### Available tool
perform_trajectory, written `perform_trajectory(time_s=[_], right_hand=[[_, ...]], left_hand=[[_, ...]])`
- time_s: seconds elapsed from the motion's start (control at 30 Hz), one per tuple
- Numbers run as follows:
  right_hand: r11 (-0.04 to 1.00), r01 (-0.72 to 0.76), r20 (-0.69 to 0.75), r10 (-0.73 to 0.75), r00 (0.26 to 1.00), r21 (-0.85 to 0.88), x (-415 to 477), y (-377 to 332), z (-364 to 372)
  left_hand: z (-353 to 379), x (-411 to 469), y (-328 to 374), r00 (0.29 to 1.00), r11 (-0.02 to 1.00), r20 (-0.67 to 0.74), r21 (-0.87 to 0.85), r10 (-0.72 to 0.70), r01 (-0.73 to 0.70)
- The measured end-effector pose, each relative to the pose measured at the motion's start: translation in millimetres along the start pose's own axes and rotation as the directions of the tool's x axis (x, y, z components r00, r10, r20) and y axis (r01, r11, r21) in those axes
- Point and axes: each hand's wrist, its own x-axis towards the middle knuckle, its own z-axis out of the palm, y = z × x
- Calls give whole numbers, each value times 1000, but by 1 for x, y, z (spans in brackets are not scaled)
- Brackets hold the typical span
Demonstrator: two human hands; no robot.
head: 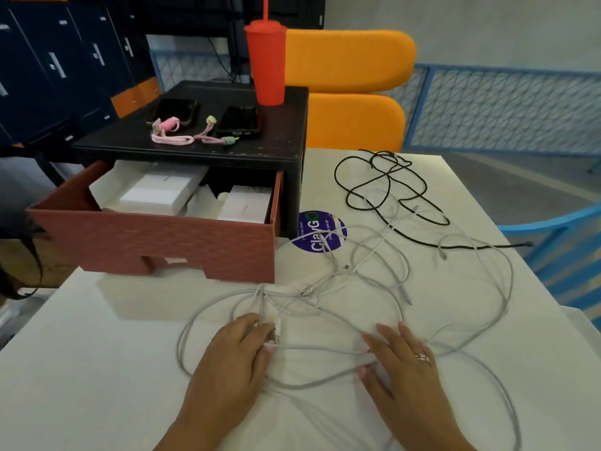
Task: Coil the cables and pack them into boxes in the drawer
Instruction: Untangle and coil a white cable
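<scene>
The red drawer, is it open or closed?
Open. The drawer is pulled out from the black cabinet, and white boxes show inside.

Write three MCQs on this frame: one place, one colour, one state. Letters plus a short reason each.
1. Where does the red tumbler stand?
A. on the white table
B. on the black drawer unit
C. inside the drawer

2. What colour is the long cable nearest the orange chair?
A. pink
B. white
C. black

3. What is the left hand doing?
A. pinching the end of a white cable
B. lying flat, holding nothing
C. reaching into the drawer

Answers:
1 B, its base sits on the unit's top.
2 C, it shows black along its whole length.
3 A, thumb and fingers close on the connector end.
</scene>
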Motion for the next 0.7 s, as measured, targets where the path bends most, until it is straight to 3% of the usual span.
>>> perform_trajectory(time_s=[0.2,0.47,0.57,0.7], right_hand=[[995,2,-12,-1,1000,103,1,-1,-1],[966,125,-160,-89,983,227,5,1,-5],[978,68,-156,-37,987,196,0,1,-6],[956,-147,-62,168,984,254,-7,2,-21]], left_hand=[[1,1,2,999,999,-29,-14,28,-28],[3,6,-2,994,998,-88,-1,62,-62],[3,6,-6,989,998,-140,-21,52,-55],[-3,4,-3,971,975,-231,-223,-63,10]])
